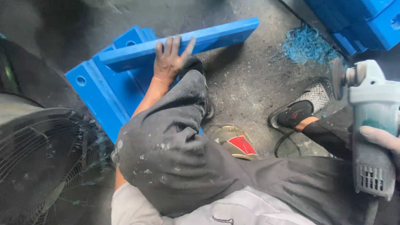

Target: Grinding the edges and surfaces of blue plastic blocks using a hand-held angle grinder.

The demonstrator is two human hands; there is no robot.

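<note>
The blue bar (179, 43) lies tilted across a stack of blue blocks (106, 89), one end resting on the stack and the other reaching out over the concrete floor (250, 83). It looks like a thick slab of hard plastic: stiff, fairly heavy for its length, with smooth faces that could be slippery under dust. The long edges seem the safest place to take hold, near the middle so that it does not tip.

The left hand (168, 60) rests flat on the bar's near edge, fingers spread, pressing rather than closing around it.

Right of the bar, the right hand (381, 139) is wrapped around the body of a grey angle grinder (368, 121), held well clear of the bar, its disc (338, 79) facing the bar. Only a few fingers show, but they look closed on the tool.

Between bar and grinder sit the person's bent knee and two shoes. Beyond the bar's far end lie blue shavings (308, 43) and more blue parts (358, 21). A fan (37, 166) stands below the stack.
</note>
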